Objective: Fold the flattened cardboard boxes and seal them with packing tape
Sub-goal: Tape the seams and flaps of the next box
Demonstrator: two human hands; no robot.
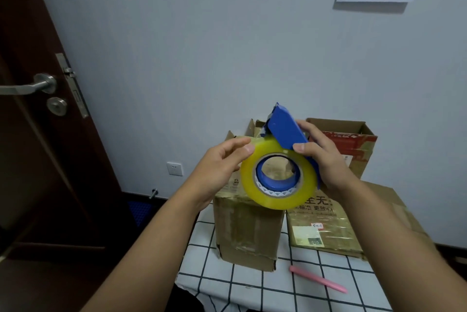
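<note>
We see three cardboard boxes [246, 226], one pink pen [318, 278]; our right hand [321, 160] grips one tape dispenser [285, 132], left hand [222, 165] pinches its tape roll [278, 180].

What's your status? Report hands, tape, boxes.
Right hand grips the blue dispenser. Left hand pinches the tape roll at its top. Boxes on table, nothing blocking.

The tape roll [278, 180] I hold is glossy yellowish film on a smooth blue plastic dispenser [285, 130]. The cardboard boxes [245, 231] look matt brown with shiny taped patches. A checked cloth [252, 289] covers my worktop; the door handle [27, 87] is brushed metal.
</note>
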